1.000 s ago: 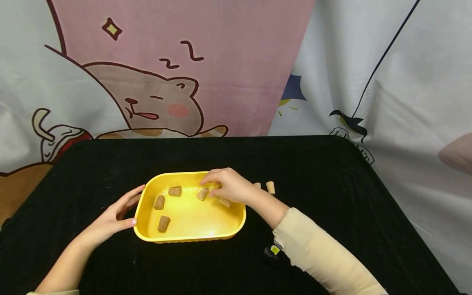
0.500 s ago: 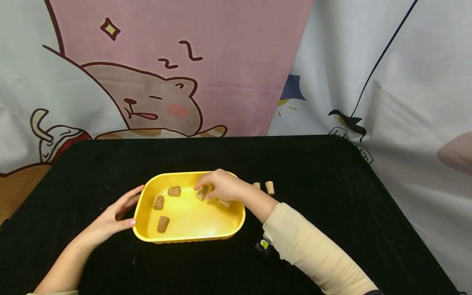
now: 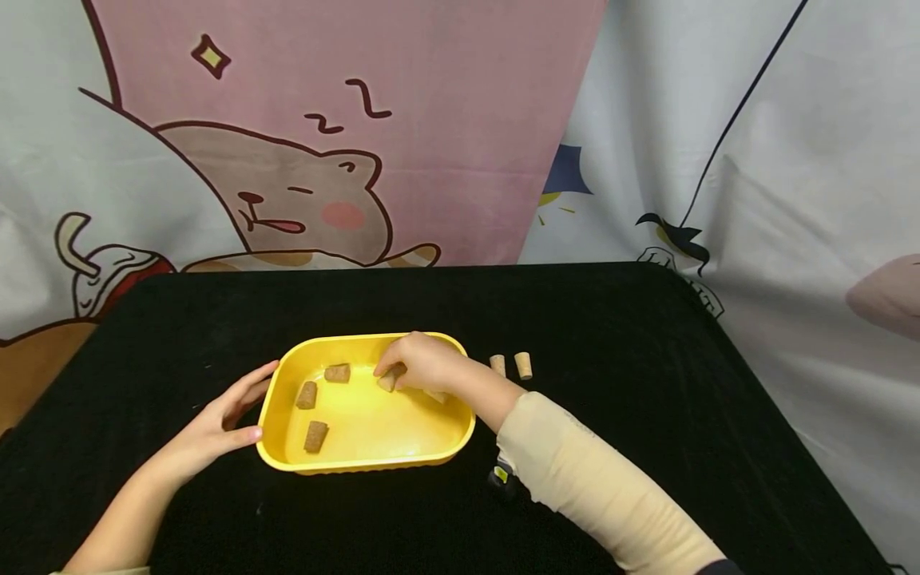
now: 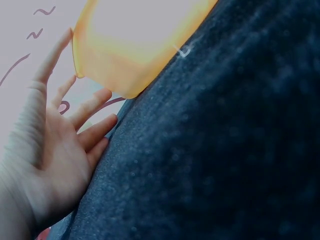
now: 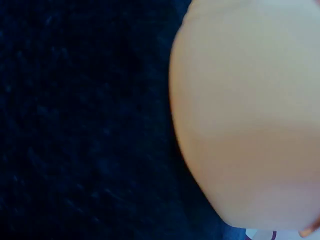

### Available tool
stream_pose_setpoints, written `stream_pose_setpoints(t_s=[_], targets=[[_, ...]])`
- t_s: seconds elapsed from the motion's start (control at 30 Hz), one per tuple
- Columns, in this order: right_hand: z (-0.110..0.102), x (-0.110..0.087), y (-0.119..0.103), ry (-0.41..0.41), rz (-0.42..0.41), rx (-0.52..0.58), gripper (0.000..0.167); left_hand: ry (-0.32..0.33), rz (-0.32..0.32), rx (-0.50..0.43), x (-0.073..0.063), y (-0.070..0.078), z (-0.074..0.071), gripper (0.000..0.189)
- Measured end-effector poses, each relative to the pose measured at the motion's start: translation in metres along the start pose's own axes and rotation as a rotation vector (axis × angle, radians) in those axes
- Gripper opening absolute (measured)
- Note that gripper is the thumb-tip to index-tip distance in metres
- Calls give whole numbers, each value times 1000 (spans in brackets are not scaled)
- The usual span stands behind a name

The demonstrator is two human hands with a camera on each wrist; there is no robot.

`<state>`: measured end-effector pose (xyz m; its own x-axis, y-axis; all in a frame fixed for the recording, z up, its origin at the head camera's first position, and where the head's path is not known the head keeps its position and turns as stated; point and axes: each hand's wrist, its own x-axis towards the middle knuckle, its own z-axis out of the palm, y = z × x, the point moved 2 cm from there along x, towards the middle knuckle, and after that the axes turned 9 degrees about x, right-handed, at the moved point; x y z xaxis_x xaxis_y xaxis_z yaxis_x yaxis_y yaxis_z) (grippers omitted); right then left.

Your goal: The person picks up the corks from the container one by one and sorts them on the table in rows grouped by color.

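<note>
Closest to me is the cream sleeve (image 3: 596,479), a ways back from the right fingers. The left hand (image 3: 208,427) has its fingers spread wide, thumb and fingertips up against one end of a yellow tub (image 3: 370,435). Just past that thumb, inside, there's a loose cork (image 3: 316,437), with a second cork (image 3: 306,395) and a third cork (image 3: 337,373) further back between both sets of fingers. Right hand (image 3: 427,366) is reaching in, fingers narrow, pinching a pale cork (image 3: 386,382); can't tell if it's off the bottom. Another cork (image 3: 436,396) is half hidden under that hand. Two more corks (image 3: 523,366) sit on the black cloth (image 3: 575,319) outside the tub, beyond the right wrist. Way behind all the fingers: a curtain with a sleepy bear (image 3: 309,192).
</note>
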<state>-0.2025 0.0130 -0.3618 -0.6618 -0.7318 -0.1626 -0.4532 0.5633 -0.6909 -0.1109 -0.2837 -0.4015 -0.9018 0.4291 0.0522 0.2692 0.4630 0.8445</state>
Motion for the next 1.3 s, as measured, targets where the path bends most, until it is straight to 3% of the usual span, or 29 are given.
stream_pose_setpoints(t_s=[0.8, 1.07, 1.3], targets=[[1, -1, -4, 22, -70, 28, 27, -3, -5, -4, -1, 0, 0, 70], [-6, -8, -7, 104, -144, 31, 27, -3, -2, -5, -1, 0, 0, 69], [-12, -21, -12, 211, -154, 141, 26, -3, 1, -6, -1, 0, 0, 69]])
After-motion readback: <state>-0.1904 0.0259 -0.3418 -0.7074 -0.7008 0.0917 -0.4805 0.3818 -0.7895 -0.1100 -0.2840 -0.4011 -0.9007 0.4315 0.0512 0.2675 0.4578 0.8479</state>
